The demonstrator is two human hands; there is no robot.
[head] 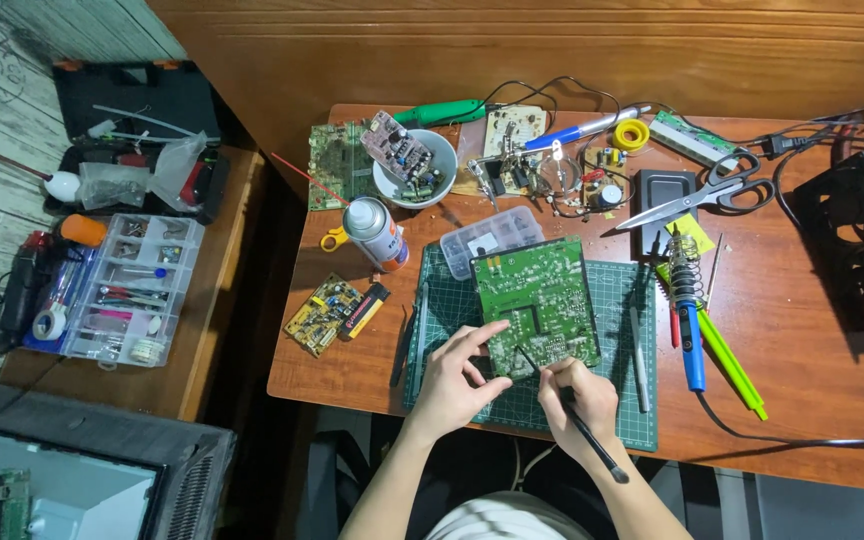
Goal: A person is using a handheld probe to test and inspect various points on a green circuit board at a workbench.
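One green circuit board (538,300) lies on the dark green cutting mat (612,400) near the front edge of the wooden table (812,390), roughly at the table's centre. The left hand (452,385) pinches the board's near-left corner, fingers closed narrowly on its edge. The right hand (577,400) is wrapped around one thin black brush (572,415), whose tip touches the board's near edge. At 11 o'clock from the board stands one clear plastic box (493,238), and beyond it, at 10 o'clock, one spray can (376,233) lying tilted. At 9 o'clock rests one small yellow circuit board (323,314). At 12 o'clock, farther back, one white bowl (414,170) holds a further small board. At 2 o'clock lies one pair of scissors (697,195); at 3 o'clock one blue-handled soldering iron (689,330) lies beside a green pen-like tool (732,365). Far to 9 o'clock, on a separate side table, sits one clear compartment organiser (122,290).
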